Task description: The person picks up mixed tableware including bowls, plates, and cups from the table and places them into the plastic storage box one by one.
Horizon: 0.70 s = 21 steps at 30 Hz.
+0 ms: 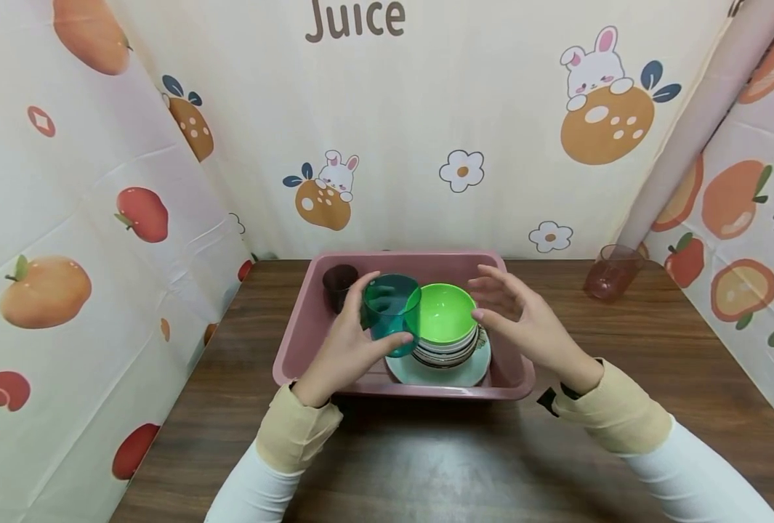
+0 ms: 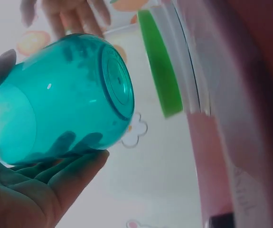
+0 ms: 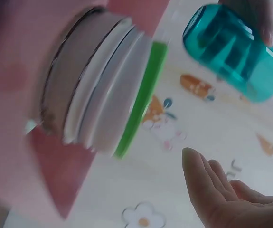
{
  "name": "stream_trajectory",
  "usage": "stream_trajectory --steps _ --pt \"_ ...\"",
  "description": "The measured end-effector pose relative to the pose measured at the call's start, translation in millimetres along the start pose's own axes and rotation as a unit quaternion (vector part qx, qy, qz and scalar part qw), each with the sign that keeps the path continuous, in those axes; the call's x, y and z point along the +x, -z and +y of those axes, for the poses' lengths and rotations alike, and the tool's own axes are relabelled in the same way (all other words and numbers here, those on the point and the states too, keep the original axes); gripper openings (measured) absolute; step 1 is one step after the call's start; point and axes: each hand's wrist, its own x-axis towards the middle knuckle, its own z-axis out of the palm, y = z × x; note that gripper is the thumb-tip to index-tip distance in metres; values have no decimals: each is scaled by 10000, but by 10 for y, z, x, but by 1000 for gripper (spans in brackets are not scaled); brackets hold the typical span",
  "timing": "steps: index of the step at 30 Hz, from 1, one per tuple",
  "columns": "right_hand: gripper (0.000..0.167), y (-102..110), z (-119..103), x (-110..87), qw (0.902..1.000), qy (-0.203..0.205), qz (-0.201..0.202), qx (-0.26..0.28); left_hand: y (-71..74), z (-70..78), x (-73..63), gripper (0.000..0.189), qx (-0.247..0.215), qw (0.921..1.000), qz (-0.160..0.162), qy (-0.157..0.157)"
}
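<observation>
My left hand (image 1: 345, 345) grips a clear teal cup (image 1: 393, 314), thumb on the near side and fingers round the far side, above the pink basin. In the left wrist view the cup (image 2: 74, 99) shows its round base toward the basin. My right hand (image 1: 524, 323) hovers over the basin's right side with fingers spread and nothing in them. Between the hands stands a stack of bowls with a bright green bowl (image 1: 448, 314) on top. The stack rests on a pale plate (image 1: 439, 374) inside the basin.
The pink basin (image 1: 400, 261) sits on a dark wooden table (image 1: 445, 465). A dark cup (image 1: 339, 283) stands in its back left corner. At the table's back right is a clear reddish cup (image 1: 612, 274). Fruit-printed curtains (image 1: 393, 145) close off the back and both sides.
</observation>
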Motion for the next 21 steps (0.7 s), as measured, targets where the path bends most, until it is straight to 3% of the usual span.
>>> stream_trajectory --steps 12,17,21 --pt "66 191 338 1 9948 -425 655 -660 310 -136 49 94 227 9989 256 317" --pt "75 259 501 -26 9854 -826 766 -1273 406 -199 73 93 274 9981 356 419" --pt "80 288 634 -39 9767 -1288 630 -1595 477 -253 121 88 503 9971 435 371"
